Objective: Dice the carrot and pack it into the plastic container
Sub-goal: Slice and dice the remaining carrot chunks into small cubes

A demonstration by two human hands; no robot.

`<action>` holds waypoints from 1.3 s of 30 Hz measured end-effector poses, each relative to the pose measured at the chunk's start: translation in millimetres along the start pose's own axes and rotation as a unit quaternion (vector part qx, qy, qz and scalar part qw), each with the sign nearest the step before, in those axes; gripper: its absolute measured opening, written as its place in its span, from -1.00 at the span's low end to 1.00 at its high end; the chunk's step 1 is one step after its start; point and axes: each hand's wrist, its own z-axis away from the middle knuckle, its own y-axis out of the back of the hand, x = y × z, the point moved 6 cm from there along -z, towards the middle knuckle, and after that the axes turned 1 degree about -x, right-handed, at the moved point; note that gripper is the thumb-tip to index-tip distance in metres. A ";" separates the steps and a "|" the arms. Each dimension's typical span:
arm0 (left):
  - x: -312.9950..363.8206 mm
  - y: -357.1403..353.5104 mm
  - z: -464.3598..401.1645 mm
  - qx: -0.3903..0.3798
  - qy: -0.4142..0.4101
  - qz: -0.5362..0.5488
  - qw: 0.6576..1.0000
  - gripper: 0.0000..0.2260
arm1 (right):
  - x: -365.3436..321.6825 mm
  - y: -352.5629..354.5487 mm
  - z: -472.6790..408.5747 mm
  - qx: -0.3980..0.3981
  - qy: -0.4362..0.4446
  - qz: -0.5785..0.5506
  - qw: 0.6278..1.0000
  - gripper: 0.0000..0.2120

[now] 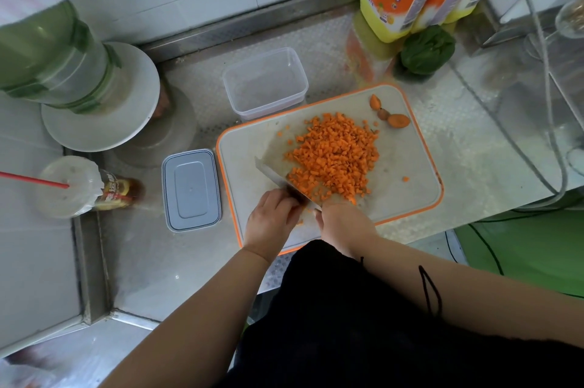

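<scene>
Carrot dice (331, 157) heaped mid cutting board (410, 166), a few strays at edges; trimmed ends (392, 114) at far corner. Knife (278, 180) blade edge-down against pile's near-left side. Left hand (271, 220) grips knife; right hand (343, 223) at pile's near edge, finger pose unclear. Container (265, 84) empty, just beyond board; lid (191, 190) left of board. Risk: scooping w/ blade could scatter dice off board; right fingers near edge could get nicked.
</scene>
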 end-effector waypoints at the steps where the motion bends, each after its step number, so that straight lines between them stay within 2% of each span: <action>1: 1.9 0.8 -0.4 -0.001 -0.004 -0.003 1.000 -0.91 | 3.2 3.6 -1.3 0.007 -0.008 -0.028 1.000 -0.68; 5: 8.1 7.0 -1.7 -0.007 -0.010 -0.007 1.000 -0.84 | 13.4 12.8 -0.9 0.022 -0.017 -0.076 0.997 -0.68; 9: 9.8 11.5 3.8 -0.007 -0.016 -0.020 1.000 -0.82 | 6.1 18.0 10.5 0.034 0.017 -0.035 0.999 -0.68; 12: 7.1 7.0 8.1 -0.026 -0.010 -0.025 0.999 -0.84 | 0.7 17.5 14.7 0.000 0.026 -0.005 1.000 -0.68; 17: 2.2 1.7 6.1 -0.020 0.016 -0.023 0.999 -0.82 | -4.1 4.3 15.8 -0.018 0.005 0.028 0.999 -0.79; 21: 2.1 3.7 7.1 -0.003 0.033 -0.012 0.999 -0.74 | -10.9 -7.1 9.1 -0.021 0.002 0.041 0.999 -0.80; 27: 2.4 4.7 8.7 -0.024 0.020 0.002 1.000 -0.85 | -1.0 9.5 2.1 0.000 -0.004 -0.070 0.998 -0.68; 30: 5.9 12.8 12.2 -0.014 0.013 0.006 1.000 -0.88 | 2.9 14.7 6.2 0.006 0.000 -0.083 0.996 -0.68; 34: 6.6 14.0 15.4 -0.018 -0.011 -0.015 1.000 -0.84 | -2.6 14.5 16.3 0.004 0.020 -0.032 0.999 -0.69; 39: -0.1 7.0 15.3 -0.036 0.018 -0.012 0.999 -0.81 | -9.9 4.4 20.6 -0.012 0.024 0.021 0.999 -0.77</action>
